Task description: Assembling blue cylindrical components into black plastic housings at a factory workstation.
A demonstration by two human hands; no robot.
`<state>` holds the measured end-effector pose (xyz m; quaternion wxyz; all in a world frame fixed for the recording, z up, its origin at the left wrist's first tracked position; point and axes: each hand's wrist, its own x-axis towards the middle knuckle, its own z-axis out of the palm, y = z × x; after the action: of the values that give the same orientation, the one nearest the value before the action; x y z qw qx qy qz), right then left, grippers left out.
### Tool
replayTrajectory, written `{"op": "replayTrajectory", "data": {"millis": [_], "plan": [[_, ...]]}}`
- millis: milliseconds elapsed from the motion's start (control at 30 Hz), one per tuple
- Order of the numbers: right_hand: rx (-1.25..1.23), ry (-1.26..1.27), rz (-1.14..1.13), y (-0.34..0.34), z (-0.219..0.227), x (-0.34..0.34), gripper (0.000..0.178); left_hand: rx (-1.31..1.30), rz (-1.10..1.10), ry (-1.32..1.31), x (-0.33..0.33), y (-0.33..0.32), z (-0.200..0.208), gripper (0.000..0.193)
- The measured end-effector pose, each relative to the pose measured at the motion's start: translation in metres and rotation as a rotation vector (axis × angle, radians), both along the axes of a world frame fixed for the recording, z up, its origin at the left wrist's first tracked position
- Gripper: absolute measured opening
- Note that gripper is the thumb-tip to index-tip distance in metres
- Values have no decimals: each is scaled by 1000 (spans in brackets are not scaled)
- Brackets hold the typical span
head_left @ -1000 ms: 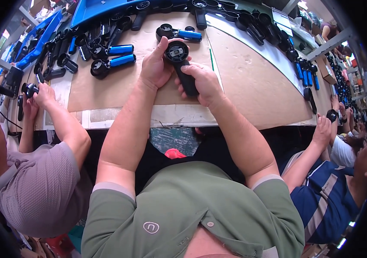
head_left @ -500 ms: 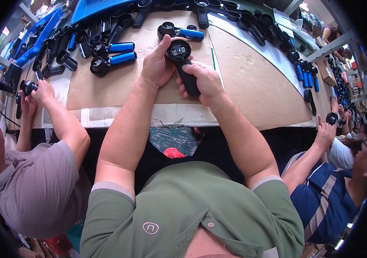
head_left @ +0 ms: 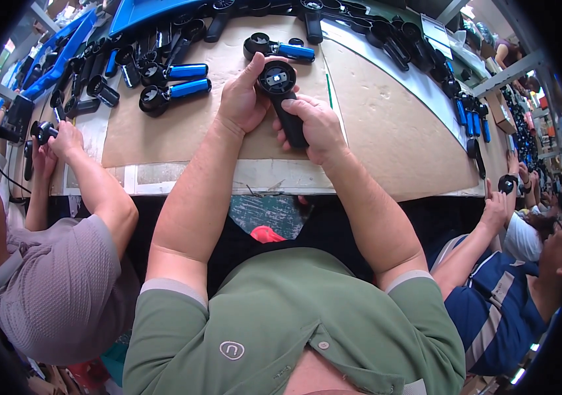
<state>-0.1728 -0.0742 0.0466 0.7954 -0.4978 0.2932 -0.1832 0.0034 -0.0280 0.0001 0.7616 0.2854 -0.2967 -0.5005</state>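
A black handheld fan body (head_left: pixel 290 124) is held over the table between my two hands, its round head (head_left: pixel 277 78) up and open-faced, with a small silvery part in its middle. My left hand (head_left: pixel 245 99) closes around the left side of that head, thumb raised along the rim. Around the handle wraps my right hand (head_left: pixel 316 128), its thumb lying on the upper part of the grip. Just beyond lies a fan part with a blue cylinder (head_left: pixel 296 52). Two more such parts, with blue cylinders (head_left: pixel 190 87), rest left of my hands.
Rows of black fan parts (head_left: pixel 386 43) line the table's far side, and a blue tray (head_left: pixel 156 14) stands behind. Brown sheet (head_left: pixel 386 131) covers the tabletop. At the left, a co-worker's hand (head_left: pixel 67 139) holds a black part; another co-worker's hand (head_left: pixel 495 209) is at the right.
The fan body has tilted slightly in my hands, and the silvery part in its head now catches a bright glint. Both hands keep their hold.
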Motion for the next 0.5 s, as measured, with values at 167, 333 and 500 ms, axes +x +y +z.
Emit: {"op": "replayTrajectory", "data": {"millis": [167,333,500], "plan": [[1,-21,6,1,-1,0,25,-3,2,-1,-1,0,0,67],[27,-21,-18,2,-1,0,22,4,6,-4,-2,1,2,68],[8,-15,-10,2,-1,-1,24,-1,11,-6,-4,2,6,65]]}}
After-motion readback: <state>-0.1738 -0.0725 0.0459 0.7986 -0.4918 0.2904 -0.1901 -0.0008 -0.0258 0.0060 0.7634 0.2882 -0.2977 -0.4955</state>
